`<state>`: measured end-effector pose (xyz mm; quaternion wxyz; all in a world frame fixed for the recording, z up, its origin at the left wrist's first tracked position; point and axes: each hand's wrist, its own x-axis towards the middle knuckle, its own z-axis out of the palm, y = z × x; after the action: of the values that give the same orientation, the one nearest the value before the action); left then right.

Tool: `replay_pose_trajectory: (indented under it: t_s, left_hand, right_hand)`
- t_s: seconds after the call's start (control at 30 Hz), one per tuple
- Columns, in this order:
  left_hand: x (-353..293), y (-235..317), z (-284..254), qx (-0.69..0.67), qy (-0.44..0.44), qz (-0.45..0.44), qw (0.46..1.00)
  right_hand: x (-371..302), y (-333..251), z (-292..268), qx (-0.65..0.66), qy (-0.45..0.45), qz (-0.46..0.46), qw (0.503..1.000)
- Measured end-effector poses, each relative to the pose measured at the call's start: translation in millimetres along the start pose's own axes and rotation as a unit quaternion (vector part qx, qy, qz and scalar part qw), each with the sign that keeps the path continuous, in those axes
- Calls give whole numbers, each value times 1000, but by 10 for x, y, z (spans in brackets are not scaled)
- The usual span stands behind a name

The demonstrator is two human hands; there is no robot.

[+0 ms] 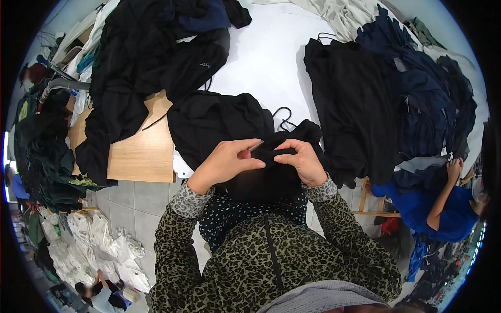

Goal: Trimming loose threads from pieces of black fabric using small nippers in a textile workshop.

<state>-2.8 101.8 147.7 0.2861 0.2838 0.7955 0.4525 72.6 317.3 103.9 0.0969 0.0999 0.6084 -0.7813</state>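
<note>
A black garment [229, 121] with a black drawcord [282, 116] lies bunched at the table's near edge and hangs over my lap. My right hand [302, 159] pinches a fold of it between thumb and fingers. Close by on the left, my left hand [225, 161] curls round a small metal tool [254, 146], apparently thread snips, mostly hidden by the fingers. Its tip points toward the fold in my right hand. Thumb and forefinger of the left hand stand a little apart near the cloth.
A folded black garment [352, 104] lies to the right, beside a navy clothing pile [420, 99]. Black clothes [135, 57] heap up at the far left over a wooden board [141, 151]. The white tabletop [261, 62] shows between. A person in blue [412, 206] works at right.
</note>
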Motion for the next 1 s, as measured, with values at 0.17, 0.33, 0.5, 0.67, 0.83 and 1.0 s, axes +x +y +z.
replay_pose_trajectory:
  t_s: [0.17,0.33,0.5,0.67,0.83,1.0]
  left_hand:
    - [10,-87,131,-57,32,64,996]
    - [41,44,132,-44,-14,26,999]
    - [74,24,158,-27,-12,44,999]
    - [91,60,146,-24,-23,36,999]
    - [131,13,153,-50,-37,29,998]
    - [150,-6,161,-66,-45,24,997]
  right_hand:
    - [-12,-24,36,-63,-5,-31,998]
    - [-23,-15,15,-160,1,-103,982]
    - [-33,-13,9,-189,3,-131,973]
    - [-36,-23,17,-211,4,-149,966]
    - [-35,-16,17,-235,10,-164,958]
    - [-44,-36,22,-239,12,-159,958]
